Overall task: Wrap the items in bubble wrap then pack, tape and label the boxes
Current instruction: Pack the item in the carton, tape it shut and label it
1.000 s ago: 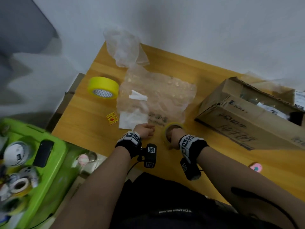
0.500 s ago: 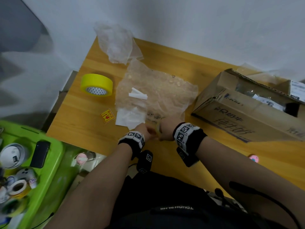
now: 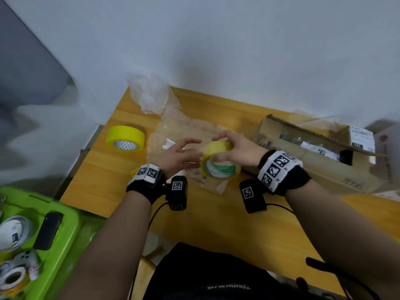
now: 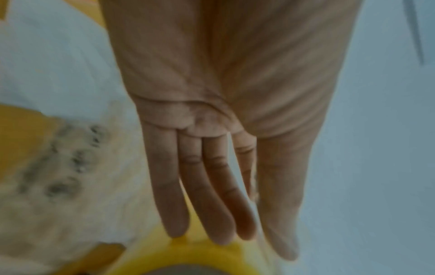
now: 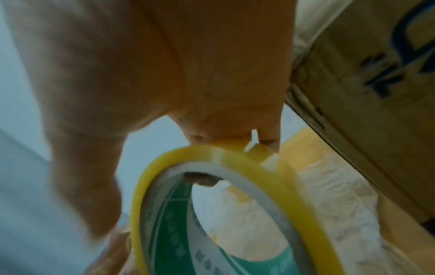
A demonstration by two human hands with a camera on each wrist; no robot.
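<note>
Tape roll [image 3: 220, 164] with a clear yellowish band and a green-and-white core is held up above the bubble wrap [image 3: 190, 135], which lies spread on the wooden table [image 3: 216, 224]. The right hand [image 3: 236, 146] grips the roll from the top, fingers curled over its outer band; the right wrist view shows fingertips pressed on the rim and one finger inside the core. The left hand [image 3: 177, 154] is just beside the roll on its left, fingers straight and lying side by side; in the left wrist view their tips touch the yellow edge of the roll, without curling round it.

Beyond the roll, on the bubble wrap, lies a small white scrap [image 3: 168, 144]. Left of the roll, on bare table, a second, bright yellow roll [image 3: 125, 138] lies flat. Behind it, at the table's far corner by the wall, sits a crumpled clear plastic bag [image 3: 149, 94]. Right of the held roll is a cardboard box [image 3: 320, 163], open on top, with printed lettering on its side and packets inside; the right wrist view shows its wall close to the hand.

Far to the left of the roll, lower than the table, a green bin [image 3: 65, 234] holds a black phone [image 3: 48, 230] and more tape rolls [image 3: 13, 276].
</note>
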